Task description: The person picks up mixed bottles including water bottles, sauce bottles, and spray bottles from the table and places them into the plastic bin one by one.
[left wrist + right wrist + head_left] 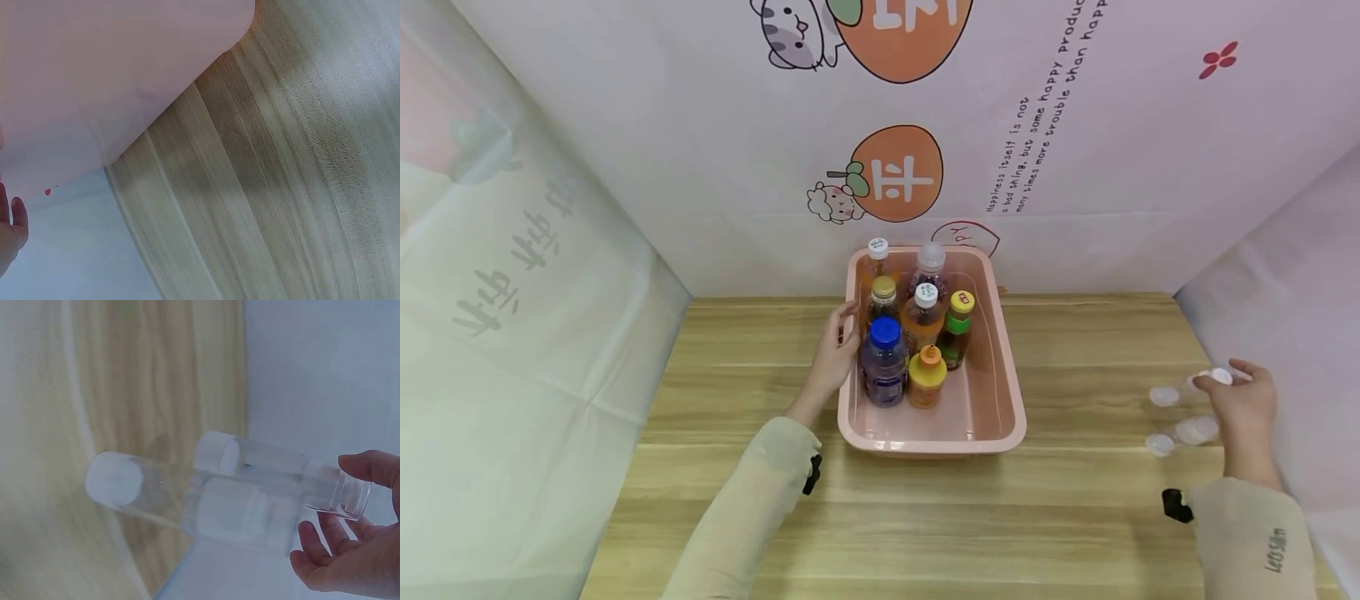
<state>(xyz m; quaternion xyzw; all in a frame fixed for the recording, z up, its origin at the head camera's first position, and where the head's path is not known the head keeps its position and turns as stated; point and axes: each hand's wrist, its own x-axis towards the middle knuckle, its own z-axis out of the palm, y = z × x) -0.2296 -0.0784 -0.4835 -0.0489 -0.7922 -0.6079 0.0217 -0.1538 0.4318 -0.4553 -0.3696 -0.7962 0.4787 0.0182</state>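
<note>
A pink plastic basin (1011, 425) stands on the table, holding several bottles. Among them are a blue-capped purple bottle (884, 367), a yellow squeeze bottle (927, 379) and a green-necked bottle with a yellow cap (955, 333). My left hand (835, 354) rests at the basin's left rim, fingers loosely bent; in the left wrist view only a few of its fingers (19, 215) show. Far to the right, my right hand (1243, 408) holds the upper end of a clear bottle (269, 459) between thumb and fingers, white cap downward. Nearer the camera, another clear bottle (244, 509) also points its white cap down.
Inside the basin, white-capped orange drink bottles (922, 321), a gold-capped bottle (883, 300) and a clear-capped bottle (930, 267) stand close together. A printed white sheet (700, 167) covers the back and sides around the wood-grain table (737, 367).
</note>
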